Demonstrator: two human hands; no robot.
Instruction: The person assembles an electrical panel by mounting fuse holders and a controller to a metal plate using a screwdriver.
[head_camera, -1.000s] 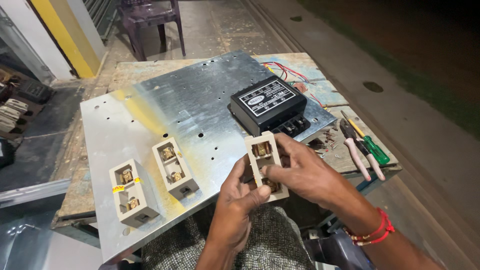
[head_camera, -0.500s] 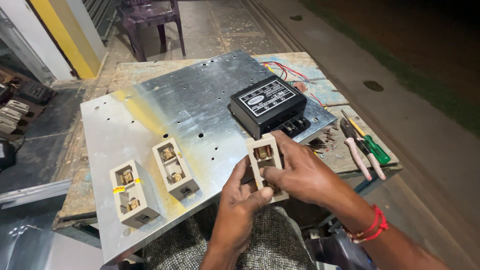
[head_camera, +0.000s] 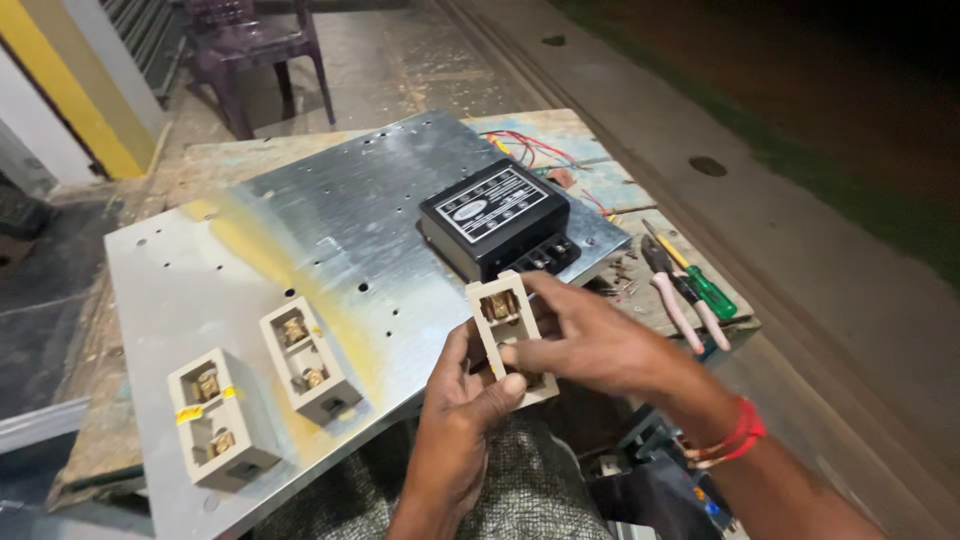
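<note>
**Cream block held tight in two hands**

Held up in the air, just past the near edge of the flat shiny grey metal plate (head_camera: 300, 220): one cream plastic block (head_camera: 503, 320) with little brass parts set inside. Not resting on the plate, not on the wooden counter (head_camera: 210, 160) under it.

Left hand (head_camera: 455, 420) below, grip closed around the low end of the cream plastic block, thumb pressed on the front. Right hand (head_camera: 590, 345) from the side, grip closed on the middle, fingers lying across the face. Low brass part mostly hidden by those fingers, so hard to say what the fingertips are doing there, maybe pushing or turning something small.

Lying flat on the plate, well apart from the hands: two more cream blocks of the same kind, one nearer the middle (head_camera: 308, 358) and one with a yellow strip (head_camera: 220, 417) by the near left corner. Farther back on the plate, a black box with a white label (head_camera: 495, 215), with red wires (head_camera: 530, 148) behind it. Off to the right on the counter, pink-handled pliers (head_camera: 675, 295) and a green-handled screwdriver (head_camera: 705, 285), lying side by side.

To do this well:
- Keep the left grip firm and still, like a little stand.
- Let only the right fingers do the small work.
- Turn the open face up toward the eyes, so both brass parts show.
- Stay close over the plate, so a dropped bit lands there and not on the ground.
- Go slow and do not squeeze hard.
</note>
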